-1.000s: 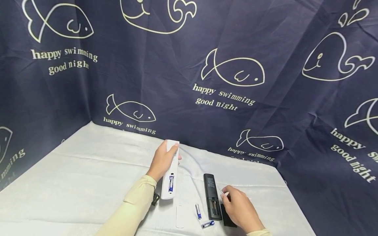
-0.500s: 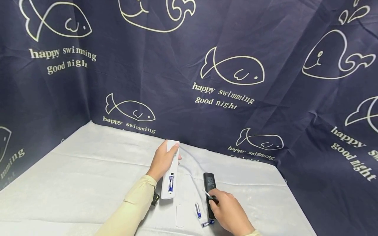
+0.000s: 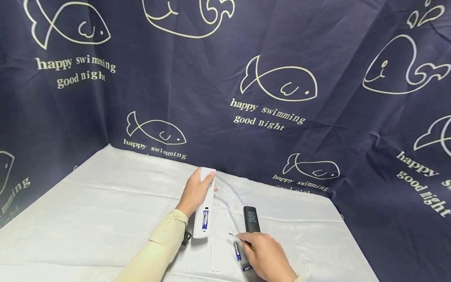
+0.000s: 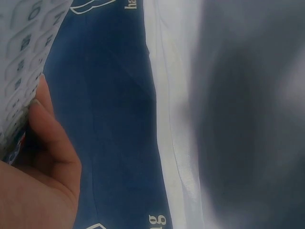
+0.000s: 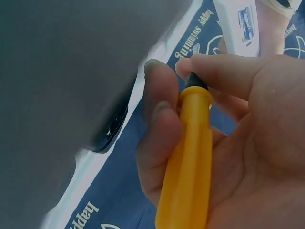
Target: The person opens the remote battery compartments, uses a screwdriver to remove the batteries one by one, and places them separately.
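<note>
My left hand point(image 3: 193, 192) grips the far end of a white remote control point(image 3: 210, 200), its back turned up, thumb across it. The uncovered compartment near its close end holds blue-and-silver batteries point(image 3: 205, 220). In the left wrist view the rows of keys point(image 4: 21, 62) show on its underside. My right hand point(image 3: 266, 254) holds a screwdriver; its yellow handle point(image 5: 190, 157) runs through the curled fingers. The thin shaft point(image 3: 234, 235) points left toward the white remote, apart from it. A black remote control point(image 3: 251, 219) lies beneath that hand, its lower half hidden.
Two loose blue-and-silver batteries, one point(image 3: 237, 252) beside the right hand and another point(image 3: 247, 268) partly under it, lie on the white tablecloth point(image 3: 105, 219). A white battery cover point(image 3: 215, 258) lies left of them. A small black object point(image 3: 186, 237) shows beside the left sleeve.
My right hand has moved left with the screwdriver, from right of the black remote to over its lower half, covering its open compartment. The left hand and white remote have hardly moved.
</note>
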`<state>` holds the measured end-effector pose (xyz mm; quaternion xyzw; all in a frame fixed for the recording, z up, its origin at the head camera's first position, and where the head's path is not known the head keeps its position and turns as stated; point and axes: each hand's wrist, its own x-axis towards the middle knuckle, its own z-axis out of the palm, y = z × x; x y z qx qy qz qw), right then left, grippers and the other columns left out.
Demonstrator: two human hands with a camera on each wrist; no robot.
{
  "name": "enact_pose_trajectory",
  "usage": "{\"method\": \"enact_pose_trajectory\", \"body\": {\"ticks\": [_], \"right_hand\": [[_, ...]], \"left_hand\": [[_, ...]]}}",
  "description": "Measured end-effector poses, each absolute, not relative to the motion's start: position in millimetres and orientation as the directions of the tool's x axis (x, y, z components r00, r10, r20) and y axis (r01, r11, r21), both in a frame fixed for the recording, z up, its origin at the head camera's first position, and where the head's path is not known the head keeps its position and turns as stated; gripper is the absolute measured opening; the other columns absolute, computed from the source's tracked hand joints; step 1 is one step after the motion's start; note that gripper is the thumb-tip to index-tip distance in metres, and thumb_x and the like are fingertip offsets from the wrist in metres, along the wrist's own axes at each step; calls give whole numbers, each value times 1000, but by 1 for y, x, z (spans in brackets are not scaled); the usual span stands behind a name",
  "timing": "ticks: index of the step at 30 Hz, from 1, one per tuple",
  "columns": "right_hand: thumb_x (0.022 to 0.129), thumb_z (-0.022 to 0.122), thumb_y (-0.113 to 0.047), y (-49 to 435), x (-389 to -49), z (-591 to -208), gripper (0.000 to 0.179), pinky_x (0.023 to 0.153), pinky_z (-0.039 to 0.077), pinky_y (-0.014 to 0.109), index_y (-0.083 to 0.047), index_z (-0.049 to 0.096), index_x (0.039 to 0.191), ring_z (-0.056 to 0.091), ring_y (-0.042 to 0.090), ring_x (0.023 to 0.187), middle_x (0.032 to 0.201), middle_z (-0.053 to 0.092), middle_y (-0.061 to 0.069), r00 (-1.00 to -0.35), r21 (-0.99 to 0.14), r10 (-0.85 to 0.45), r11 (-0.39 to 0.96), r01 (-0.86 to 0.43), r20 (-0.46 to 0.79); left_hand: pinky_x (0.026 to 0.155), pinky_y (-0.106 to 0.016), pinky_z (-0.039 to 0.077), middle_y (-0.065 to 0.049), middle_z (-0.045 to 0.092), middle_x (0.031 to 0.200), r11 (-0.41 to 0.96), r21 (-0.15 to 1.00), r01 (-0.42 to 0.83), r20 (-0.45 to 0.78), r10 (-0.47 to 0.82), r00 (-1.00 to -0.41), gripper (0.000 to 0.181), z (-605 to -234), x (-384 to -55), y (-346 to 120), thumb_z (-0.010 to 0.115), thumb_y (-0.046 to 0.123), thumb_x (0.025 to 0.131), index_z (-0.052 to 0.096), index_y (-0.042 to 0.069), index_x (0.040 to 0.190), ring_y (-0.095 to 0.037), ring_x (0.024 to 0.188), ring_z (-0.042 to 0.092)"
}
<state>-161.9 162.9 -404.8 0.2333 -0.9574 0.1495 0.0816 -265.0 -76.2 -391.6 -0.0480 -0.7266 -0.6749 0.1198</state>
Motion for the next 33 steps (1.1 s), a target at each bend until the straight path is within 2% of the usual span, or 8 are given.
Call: {"method": "enact_pose_trajectory", "body": {"ticks": [3, 6, 9, 15, 20, 26, 33], "right_hand": [[92, 74, -25, 158, -161, -403, 16, 62, 49, 36, -23, 73, 108, 60, 7, 73, 86, 71, -9, -903, -284, -398, 858, -429, 161], [90, 75, -26, 153, -160, -401, 18, 58, 45, 33, -20, 64, 103, 54, 6, 64, 71, 61, -13, -924, -331, -370, 864, -381, 98], [87, 77, -24, 149, -160, -401, 22, 55, 41, 30, -19, 58, 96, 47, 4, 59, 66, 52, -16, -930, -366, -358, 857, -363, 84], [80, 81, -17, 143, -160, -400, 25, 58, 41, 28, -20, 57, 85, 46, 5, 63, 71, 50, -13, -919, -380, -382, 839, -390, 100], [83, 79, -17, 141, -160, -400, 21, 63, 44, 29, -22, 59, 84, 48, 4, 69, 76, 51, -14, -892, -355, -426, 819, -451, 150], [89, 75, -23, 140, -158, -402, 10, 67, 49, 32, -23, 65, 92, 55, 2, 76, 86, 62, -16, -857, -289, -468, 808, -514, 217], [94, 71, -28, 140, -156, -403, 8, 69, 53, 36, -25, 69, 100, 62, 3, 84, 97, 68, -15, -840, -244, -484, 807, -537, 246]], "left_hand": [[55, -35, 53, -8, 68, 74, 89, 967, 239, 247, -88, -965, 28, -391, -265, -76, 53, 39, 104, 58, 13, 111, -22, 62, 67], [54, -34, 52, -7, 68, 73, 92, 966, 243, 251, -91, -964, 26, -392, -266, -76, 54, 38, 104, 58, 12, 110, -21, 62, 67], [54, -34, 53, -7, 68, 73, 88, 966, 243, 251, -92, -964, 25, -392, -266, -76, 53, 36, 104, 58, 12, 109, -21, 61, 67], [54, -35, 53, -7, 69, 73, 71, 970, 234, 239, -82, -967, 25, -392, -265, -76, 52, 35, 105, 57, 12, 112, -22, 61, 67], [53, -34, 53, -8, 69, 73, 61, 973, 222, 226, -76, -971, 23, -392, -265, -76, 51, 35, 106, 56, 13, 112, -23, 61, 67], [53, -33, 53, -8, 69, 73, 61, 975, 216, 220, -74, -973, 23, -392, -264, -76, 50, 35, 106, 55, 13, 111, -23, 61, 67], [54, -33, 52, -8, 69, 74, 66, 974, 218, 222, -68, -973, 27, -393, -264, -75, 51, 37, 105, 56, 13, 113, -22, 62, 67]]}}
